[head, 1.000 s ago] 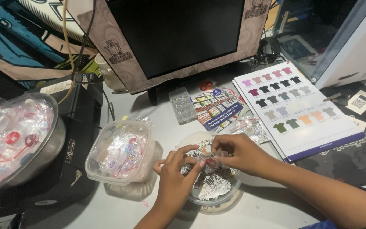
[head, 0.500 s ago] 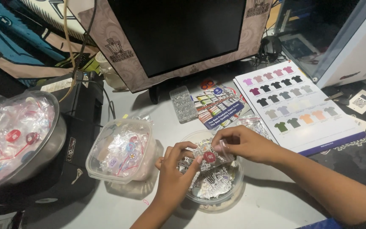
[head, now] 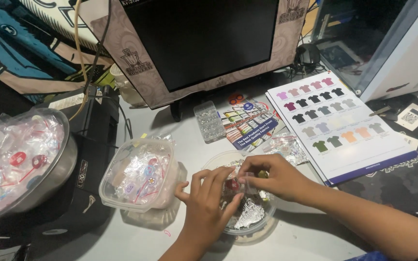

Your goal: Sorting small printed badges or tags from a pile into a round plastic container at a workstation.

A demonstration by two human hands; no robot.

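Observation:
My left hand (head: 208, 200) and my right hand (head: 272, 176) meet over a round clear plastic container (head: 255, 223) filled with small shiny pieces. Between the fingertips of both hands I pinch a small clear packet with a red item (head: 236, 184) inside. The container sits on the grey table near its front edge. Just left of my left hand stands a square clear tub (head: 139, 175) stuffed with small bagged items.
A metal bowl (head: 49, 181) heaped with bagged items sits at far left on a black device (head: 95, 150). Behind are a monitor (head: 199, 41), a small clear compartment box (head: 209, 121), a brochure (head: 247, 123) and a shirt colour chart (head: 337, 121).
Both hands stay over the round container, the fingers shifting slightly as they work the small packet. The view has drifted a little.

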